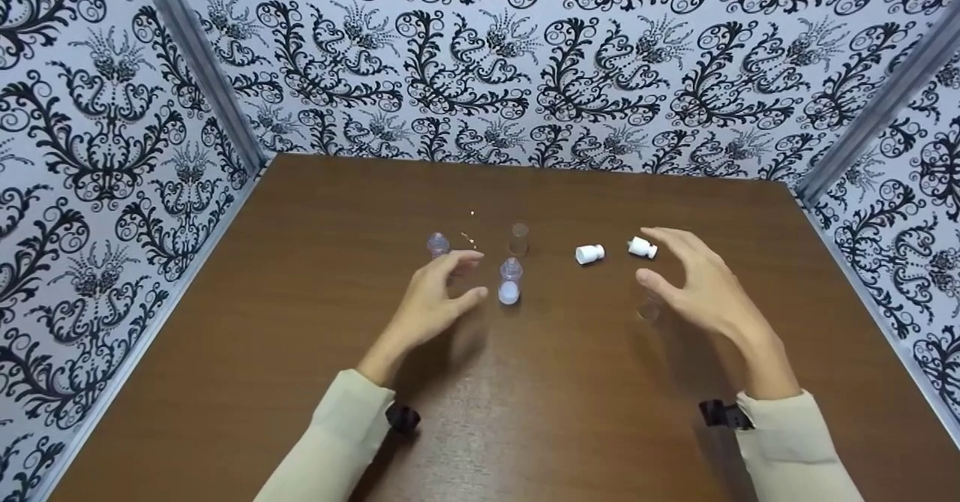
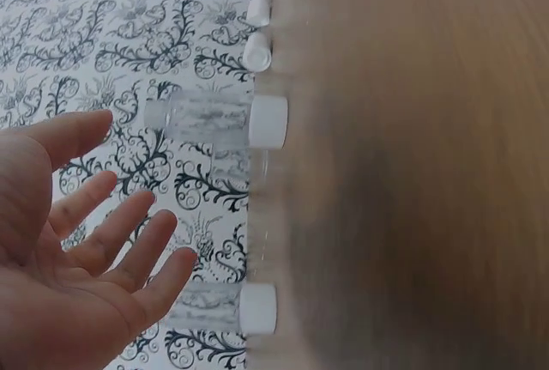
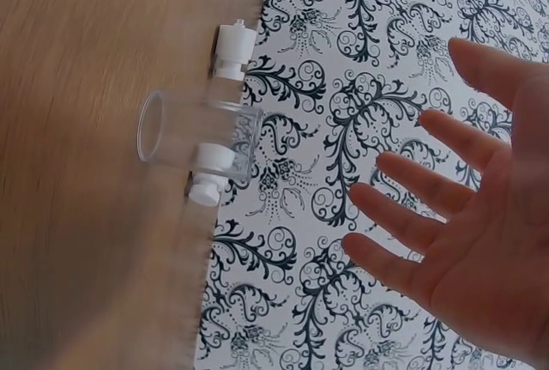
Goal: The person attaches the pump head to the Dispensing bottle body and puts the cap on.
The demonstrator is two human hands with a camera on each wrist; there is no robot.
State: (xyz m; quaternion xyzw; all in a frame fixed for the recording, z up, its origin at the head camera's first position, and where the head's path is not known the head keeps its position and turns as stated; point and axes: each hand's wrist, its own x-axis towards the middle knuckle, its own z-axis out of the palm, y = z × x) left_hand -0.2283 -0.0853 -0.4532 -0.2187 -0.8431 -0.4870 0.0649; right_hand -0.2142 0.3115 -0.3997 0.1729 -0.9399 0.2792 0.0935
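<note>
My left hand (image 1: 439,296), its fingers loosely bent and holding nothing, hovers beside a small clear bottle (image 1: 511,271) that stands on a white base (image 2: 268,122). A second clear bottle (image 1: 438,244) of the same kind is partly hidden behind this hand. My right hand (image 1: 705,284) is raised over the right side, fingers apart and empty. Close by its thumb stands a clear plastic cup (image 3: 197,134), faint against the wood. Beyond it lie two small white nozzle-like parts (image 1: 589,254), on their sides.
Another clear cylinder (image 1: 519,239) stands behind the middle bottle. Several tiny white bits (image 1: 468,239) lie near it on the brown table (image 1: 562,412). Patterned walls (image 1: 480,59) close off the back and both sides.
</note>
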